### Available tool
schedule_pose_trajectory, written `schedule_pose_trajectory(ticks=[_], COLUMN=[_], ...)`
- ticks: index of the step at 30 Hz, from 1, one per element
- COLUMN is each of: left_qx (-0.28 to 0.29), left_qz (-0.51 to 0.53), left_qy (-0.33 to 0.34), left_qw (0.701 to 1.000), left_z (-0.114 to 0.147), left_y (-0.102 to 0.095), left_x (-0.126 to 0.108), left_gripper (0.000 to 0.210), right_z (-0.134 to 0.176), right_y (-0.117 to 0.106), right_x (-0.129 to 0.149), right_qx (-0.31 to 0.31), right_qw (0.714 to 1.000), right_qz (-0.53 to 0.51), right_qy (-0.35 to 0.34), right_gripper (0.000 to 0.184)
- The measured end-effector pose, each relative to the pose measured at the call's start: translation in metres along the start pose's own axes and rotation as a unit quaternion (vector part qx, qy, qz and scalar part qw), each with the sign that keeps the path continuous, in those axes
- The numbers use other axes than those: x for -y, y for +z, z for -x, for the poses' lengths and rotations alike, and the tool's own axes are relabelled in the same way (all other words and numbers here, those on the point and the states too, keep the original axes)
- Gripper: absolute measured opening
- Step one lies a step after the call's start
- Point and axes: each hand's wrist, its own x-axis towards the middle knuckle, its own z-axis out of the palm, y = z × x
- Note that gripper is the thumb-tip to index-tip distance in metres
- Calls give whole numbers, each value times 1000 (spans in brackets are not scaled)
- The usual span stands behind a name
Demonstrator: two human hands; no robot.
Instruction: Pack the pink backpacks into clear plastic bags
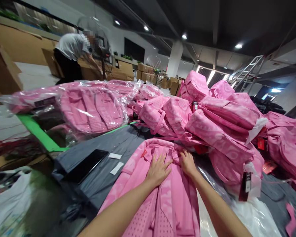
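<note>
Across dark grey cloth [128, 141], one patterned pink fabric backpack [174, 197] lay straps up, unbagged.
The left hand [159, 169] spread flat on it; the right hand [187, 162], apart, touched its top edge, grip unclear. Work looked partway: pink backpacks in clear plastic [91, 110] sat left, a heap of unbagged pink backpacks [212, 131] right.

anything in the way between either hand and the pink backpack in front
Nothing visible: the left hand lies directly on the pink backpack, and the right hand is at its upper right edge.
</note>
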Motion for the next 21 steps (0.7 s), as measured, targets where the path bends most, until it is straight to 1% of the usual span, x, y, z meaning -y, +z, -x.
schedule_pose_trajectory(ticks=[2, 4, 5, 6, 7, 9, 10, 11, 12, 13, 14, 15, 16, 18, 20, 21], left_qx=[-3, -4, -6, -8, -10, -6, 5, 28, 58, 96, 135, 156, 163, 140, 114, 108], left_qz=[15, 35, 47, 59, 71, 94, 106, 123, 140, 156, 167, 158, 138, 79, 37, 28], left_qy=[9, 14, 9, 3, -2, 11, 35, 78, 133, 198, 274, 330, 378, 442, 475, 478], left_qw=[1000, 999, 999, 998, 997, 995, 994, 989, 979, 963, 937, 917, 901, 882, 872, 871], left_z=[0, -3, -6, -7, -6, 8, 22, 40, 60, 80, 99, 115, 126, 136, 136, 135], left_y=[5, 8, 8, 6, 2, -12, -22, -32, -42, -50, -56, -59, -58, -50, -35, -28], left_x=[3, 7, 9, 11, 11, 8, 5, 1, -4, -9, -13, -17, -20, -21, -16, -13], left_gripper=[46, 47, 47, 48, 50, 52, 49, 43, 34, 24, 19, 21, 23, 21, 16, 14], right_z=[55, 107, 126, 140, 148, 149, 146, 142, 138, 134, 132, 130, 130, 128, 126, 125], right_y=[0, 6, 11, 18, 25, 42, 49, 57, 64, 71, 77, 84, 90, 99, 102, 101], right_x=[18, 39, 49, 57, 63, 67, 67, 65, 64, 62, 60, 59, 57, 55, 52, 51], right_qx=[14, 18, 34, 52, 58, 59, 48, 38, 30, 19, 6, -10, -32, -92, -161, -190], right_qw=[997, 980, 970, 966, 968, 975, 978, 978, 977, 976, 975, 974, 973, 968, 954, 945], right_qz=[-24, -67, -84, -93, -92, -77, -70, -67, -67, -68, -69, -71, -75, -98, -158, -195], right_qy=[-74, -185, -225, -237, -227, -201, -192, -194, -200, -205, -209, -214, -217, -213, -195, -182], right_gripper=[48, 57, 62, 60, 60, 59, 58, 58, 58, 58, 57, 56, 54, 49, 44, 42])
